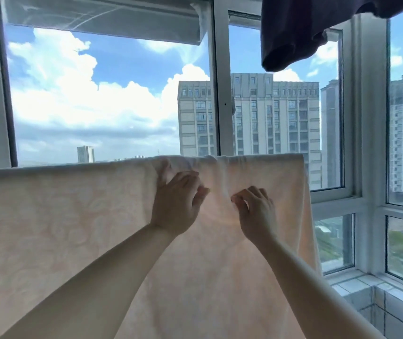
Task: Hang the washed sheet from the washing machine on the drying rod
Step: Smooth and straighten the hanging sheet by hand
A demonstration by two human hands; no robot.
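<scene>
A pale peach sheet [73,228] with a faint woven pattern hangs over the drying rod, which is hidden under the sheet's top fold. The fold runs from the left edge to about the window's right mullion, and it is bunched in the middle. My left hand [177,204] lies against the sheet just under the bunched part, fingers reaching up to the fold, thumb spread out. My right hand [256,211] is a little lower and to the right, its fingers curled with thumb and forefinger pinching the fabric.
A dark garment [293,33] hangs overhead at the upper right. White-framed windows [222,94] stand right behind the sheet, with tower blocks outside. A tiled ledge [357,285] runs below the right-hand windows. The sheet's right edge [305,216] hangs free.
</scene>
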